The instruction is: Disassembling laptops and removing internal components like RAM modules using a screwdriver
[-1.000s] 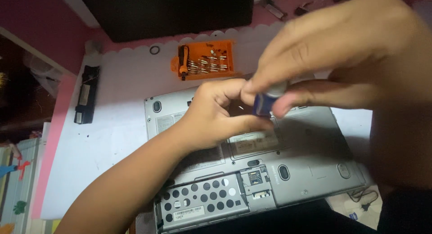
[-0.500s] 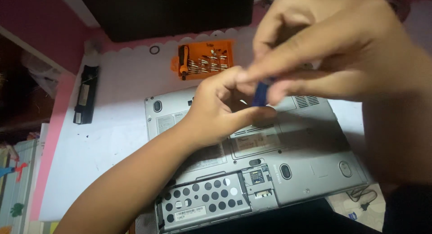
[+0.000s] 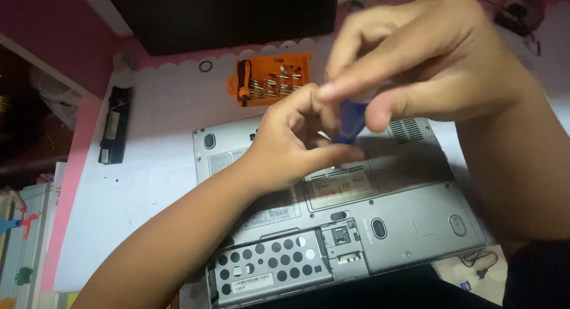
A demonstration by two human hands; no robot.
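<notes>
A silver laptop (image 3: 409,226) lies upside down on a white sheet, its bottom panels and a perforated drive cover facing up. My right hand (image 3: 427,65) hovers above it, fingers pinched on the blue handle of a small screwdriver (image 3: 351,122) that points down at the laptop's base. My left hand (image 3: 294,140) rests on the laptop just left of the tool, fingers curled around the lower end of the screwdriver, whose tip is hidden behind them.
An orange case of screwdriver bits (image 3: 270,80) lies open behind the laptop. A long black battery pack (image 3: 114,125) sits at the sheet's left edge, a small black ring (image 3: 205,66) near the back. A dark monitor (image 3: 219,15) stands at the rear.
My right hand has turned slightly on the blue handle, shifting a little over the laptop. The left hand stays at the same spot on the base.
</notes>
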